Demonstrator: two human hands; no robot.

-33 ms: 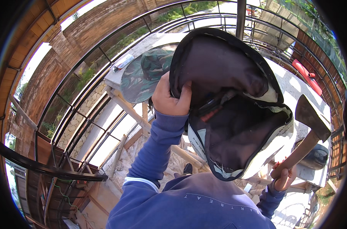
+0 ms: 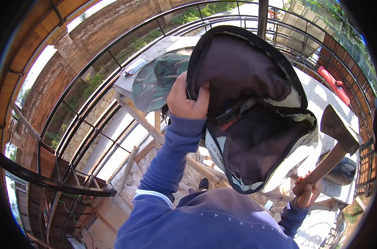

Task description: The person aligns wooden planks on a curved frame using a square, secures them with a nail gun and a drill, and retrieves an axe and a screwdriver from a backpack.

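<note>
My left hand [image 2: 187, 98] pinches the rim of an unzipped bag [image 2: 255, 159], thumb inside against the dark lining and fingers behind. The bag gapes wide, its pale outer side turned to the lower right. Down in the fold lie dark slim items, one with a red part [image 2: 230, 123]; their kind is hard to make out. On the right, my right hand [image 2: 309, 193] is closed round the wooden handle of a hatchet [image 2: 331, 155]. Its dark metal head points up, just beside the bag.
Behind the bag, a camouflage hat [image 2: 159, 81] and a small white box [image 2: 135, 66] rest on a pale slab [image 2: 124, 85]. A dark rounded object [image 2: 341, 171] and a red item [image 2: 334, 85] are at the right. Curved metal railings [image 2: 109, 54] surround the spot; wooden poles [image 2: 145, 122] run below.
My left hand has shifted slightly up and to the right, raising the bag's upper flap a little. The hatchet in my right hand has hardly moved.
</note>
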